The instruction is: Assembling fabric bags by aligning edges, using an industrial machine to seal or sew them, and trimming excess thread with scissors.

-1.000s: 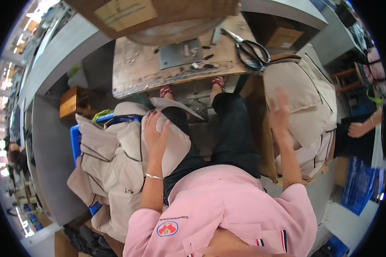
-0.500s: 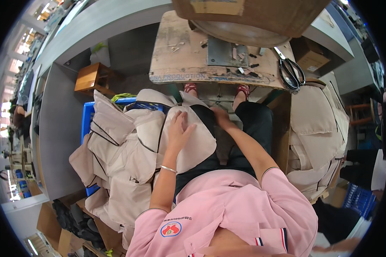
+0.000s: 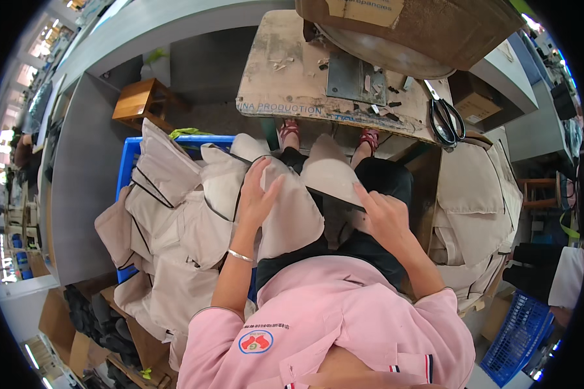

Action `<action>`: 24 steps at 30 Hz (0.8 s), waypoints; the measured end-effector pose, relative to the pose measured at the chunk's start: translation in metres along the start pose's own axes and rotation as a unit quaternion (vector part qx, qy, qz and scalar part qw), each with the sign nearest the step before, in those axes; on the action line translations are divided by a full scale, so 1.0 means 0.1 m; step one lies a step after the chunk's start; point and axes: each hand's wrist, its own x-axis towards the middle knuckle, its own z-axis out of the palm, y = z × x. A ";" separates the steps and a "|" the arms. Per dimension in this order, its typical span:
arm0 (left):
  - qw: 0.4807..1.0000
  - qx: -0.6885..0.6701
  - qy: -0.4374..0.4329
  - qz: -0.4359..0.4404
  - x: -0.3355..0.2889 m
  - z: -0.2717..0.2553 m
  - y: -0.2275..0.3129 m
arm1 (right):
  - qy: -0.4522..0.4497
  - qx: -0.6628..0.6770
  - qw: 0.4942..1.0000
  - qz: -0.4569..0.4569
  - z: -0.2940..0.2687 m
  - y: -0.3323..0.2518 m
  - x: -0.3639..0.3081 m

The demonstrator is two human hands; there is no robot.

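My left hand lies with fingers stretched out on a beige fabric panel, spread over my lap. Held at its black-edged corner, a second beige fabric piece rises between my knees in my right hand, whose thumb and fingers are closed on it. Whether the two pieces are joined cannot be made out. To the left, more beige panels with black trim heap up over a blue crate.
Ahead stands a worn wooden board table with a metal plate, scraps and black-handled scissors. A brown carton overhangs its far side. Another beige fabric stack is at my right. A wooden stool sits far left.
My right hand has come up and back from between my knees, lifting a fabric piece by its edge. My left hand has shifted slightly left on the panel.
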 end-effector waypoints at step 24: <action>0.862 0.217 -0.429 -0.162 0.18 -0.11 -0.67 | -0.153 0.163 0.974 -0.025 -0.27 -0.51 -0.54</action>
